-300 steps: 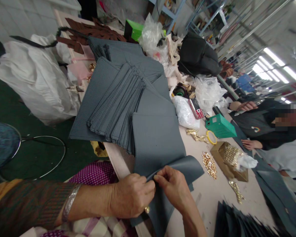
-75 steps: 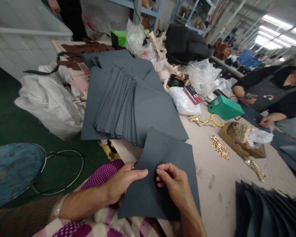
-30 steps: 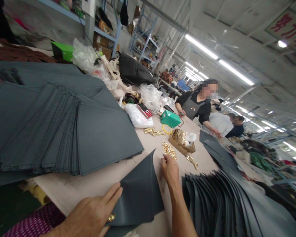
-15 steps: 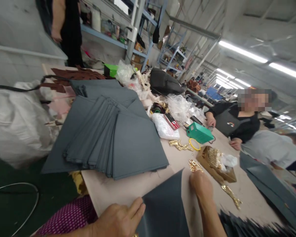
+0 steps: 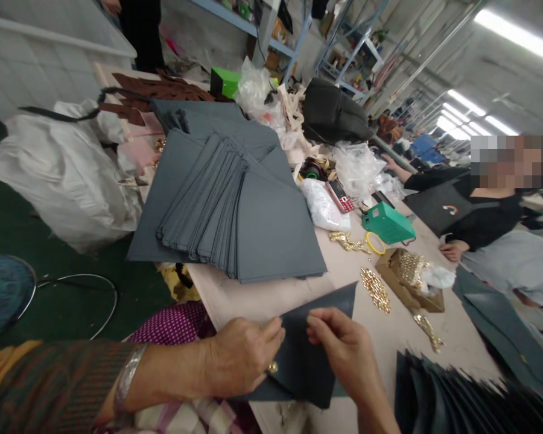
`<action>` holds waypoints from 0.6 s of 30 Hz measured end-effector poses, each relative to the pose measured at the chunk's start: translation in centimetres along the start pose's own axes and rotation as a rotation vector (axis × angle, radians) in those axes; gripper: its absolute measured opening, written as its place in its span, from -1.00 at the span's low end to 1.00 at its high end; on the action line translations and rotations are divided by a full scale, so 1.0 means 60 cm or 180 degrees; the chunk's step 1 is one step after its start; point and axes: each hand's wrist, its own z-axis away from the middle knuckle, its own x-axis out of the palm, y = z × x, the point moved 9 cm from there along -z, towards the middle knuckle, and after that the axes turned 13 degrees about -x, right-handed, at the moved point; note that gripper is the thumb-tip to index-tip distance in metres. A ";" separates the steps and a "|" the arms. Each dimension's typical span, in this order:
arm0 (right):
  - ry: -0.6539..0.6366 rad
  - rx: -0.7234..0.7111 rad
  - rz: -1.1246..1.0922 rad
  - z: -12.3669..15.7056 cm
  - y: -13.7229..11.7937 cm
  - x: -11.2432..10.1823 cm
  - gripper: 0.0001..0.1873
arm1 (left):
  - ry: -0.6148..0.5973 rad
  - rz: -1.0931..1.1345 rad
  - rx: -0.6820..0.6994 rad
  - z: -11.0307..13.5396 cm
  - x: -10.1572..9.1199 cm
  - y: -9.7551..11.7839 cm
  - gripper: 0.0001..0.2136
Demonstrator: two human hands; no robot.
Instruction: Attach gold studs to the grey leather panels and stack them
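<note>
A dark grey leather-like panel (image 5: 319, 361) lies folded before me at the table's near edge. My left hand (image 5: 242, 355) is closed on the panel's left edge, thumb and fingers pressed together. A small gold round piece (image 5: 272, 366) shows under its fingers; whether ring or fitting, I cannot tell. Over the panel, my right hand (image 5: 344, 346) is closed in a pinch, and anything between its fingertips is too small to make out. Just beyond the panel is a heap of small gold metal pieces (image 5: 374, 290).
Stacked grey panels (image 5: 276, 229) cover the table's left. A cardboard box (image 5: 405, 280) of gold parts, a green box (image 5: 389, 223) and a phone (image 5: 339, 196) lie beyond. More dark panels (image 5: 434, 392) stand at right. A co-worker (image 5: 461, 199) sits across the table.
My right hand has come from the gold heap to above the panel, fingers pinched. The left hand still holds the panel, which is now more folded over. My view has tilted downward.
</note>
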 end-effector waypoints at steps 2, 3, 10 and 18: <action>-0.0458 0.0042 0.0173 0.009 0.007 0.059 -0.73 | 0.0084 0.0015 0.0024 0.002 -0.002 0.000 -0.65; -0.0600 0.0053 0.0285 0.010 0.012 0.077 -0.74 | 0.0119 0.0016 0.0026 0.003 -0.003 0.000 -0.68; -0.0970 0.0040 0.0623 -0.005 0.008 0.101 -0.78 | 0.0250 0.0018 0.0082 0.005 -0.002 0.000 -0.75; -0.1130 0.0246 0.0795 -0.020 0.017 0.111 -0.79 | 0.0249 0.0029 0.0089 0.002 -0.005 0.001 -0.75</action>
